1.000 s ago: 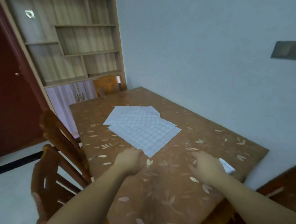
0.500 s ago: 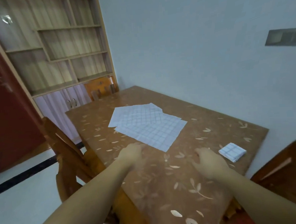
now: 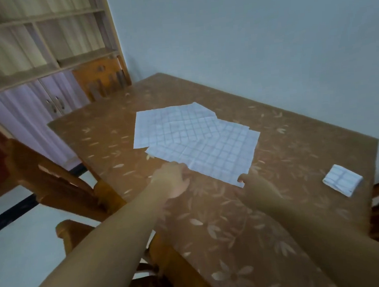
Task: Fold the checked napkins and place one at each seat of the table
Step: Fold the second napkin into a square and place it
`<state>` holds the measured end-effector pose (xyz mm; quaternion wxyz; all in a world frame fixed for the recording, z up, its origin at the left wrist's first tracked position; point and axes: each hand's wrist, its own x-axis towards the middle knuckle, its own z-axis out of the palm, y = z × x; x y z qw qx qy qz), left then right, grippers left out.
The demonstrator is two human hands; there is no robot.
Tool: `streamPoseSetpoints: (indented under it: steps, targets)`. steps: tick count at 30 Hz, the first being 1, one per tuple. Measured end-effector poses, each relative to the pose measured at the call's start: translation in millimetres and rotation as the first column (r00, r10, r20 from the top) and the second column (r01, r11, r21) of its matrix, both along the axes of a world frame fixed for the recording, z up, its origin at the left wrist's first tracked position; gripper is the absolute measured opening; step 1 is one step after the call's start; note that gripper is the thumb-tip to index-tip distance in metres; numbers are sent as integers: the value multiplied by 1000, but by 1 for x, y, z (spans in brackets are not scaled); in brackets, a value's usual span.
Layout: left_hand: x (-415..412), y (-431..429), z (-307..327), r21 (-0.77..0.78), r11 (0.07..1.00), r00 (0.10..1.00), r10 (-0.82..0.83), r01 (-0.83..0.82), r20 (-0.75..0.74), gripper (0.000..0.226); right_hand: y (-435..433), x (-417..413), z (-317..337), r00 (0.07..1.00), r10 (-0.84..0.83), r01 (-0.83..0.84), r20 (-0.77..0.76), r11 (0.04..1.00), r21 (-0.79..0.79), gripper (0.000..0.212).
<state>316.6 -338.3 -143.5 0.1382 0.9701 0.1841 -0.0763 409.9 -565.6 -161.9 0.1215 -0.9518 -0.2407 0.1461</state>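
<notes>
Brown, glossy and printed with pale leaf sprigs, the surface [image 3: 212, 227] carries a loose pile of thin unfolded napkins [image 3: 160, 127], white with a light blue check and creased into squares. They lie flat and overlapping at its middle. The top napkin [image 3: 218, 154] sits skewed, one corner pointing near.

The left hand [image 3: 173, 181] meets this sheet's near-left edge, its fingers [image 3: 185, 174] curled down onto the border; blur hides whether they pinch it. The right hand [image 3: 256, 189] lies just beside the near corner, thumb [image 3: 241, 180] touching the tip, and I cannot tell whether it grips.

A folded napkin [image 3: 342, 179], a small thick square, rests well apart near the right edge. Carved wooden chairs [image 3: 52, 182] stand left, before a pale shelf unit [image 3: 43, 52].
</notes>
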Motion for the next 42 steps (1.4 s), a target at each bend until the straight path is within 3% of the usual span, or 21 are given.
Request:
streamPoseSetpoints:
  steps: [8, 12, 17, 20, 25, 29, 32, 36, 40, 42]
  targets:
    - [104, 27, -79, -41, 999, 999, 32, -32, 16, 49, 50, 97, -80, 999, 2, -2, 44, 1000, 12, 47]
    - [154, 34, -140, -20, 999, 999, 41, -40, 31, 58, 77, 138, -136, 992, 37, -35, 125, 999, -25, 64]
    - [196, 43, -179, 15, 991, 991, 132, -131, -20, 71, 101, 165, -174, 990, -59, 59, 128, 998, 3, 73]
    - [207, 41, -190, 5, 983, 983, 181, -181, -11, 72, 102, 168, -180, 982, -78, 76, 172, 997, 21, 71]
    - [203, 36, -197, -35, 978, 965, 207, -204, 162, 58, 99, 168, -180, 980, -72, 60, 185, 996, 71, 60]
    - [200, 33, -189, -112, 965, 933, 260, -239, 249, 32, 96, 166, -182, 970, -120, 70, 210, 970, 232, 34]
    - [198, 29, -183, -101, 964, 925, 263, -244, 275, 27, 95, 167, -180, 958, -136, 45, 254, 942, 333, 16]
    - [190, 25, -175, -43, 970, 924, 243, -241, 295, 24, 91, 167, -167, 950, -77, -4, 303, 966, 257, 18]
    - [176, 12, -167, -125, 971, 930, 230, -202, 286, 20, 75, 153, -163, 957, -29, -18, 287, 987, 162, 20]
    - [169, 5, -165, -229, 954, 919, 257, -192, 300, 24, 67, 149, -165, 977, -53, 6, 206, 974, 225, 17]
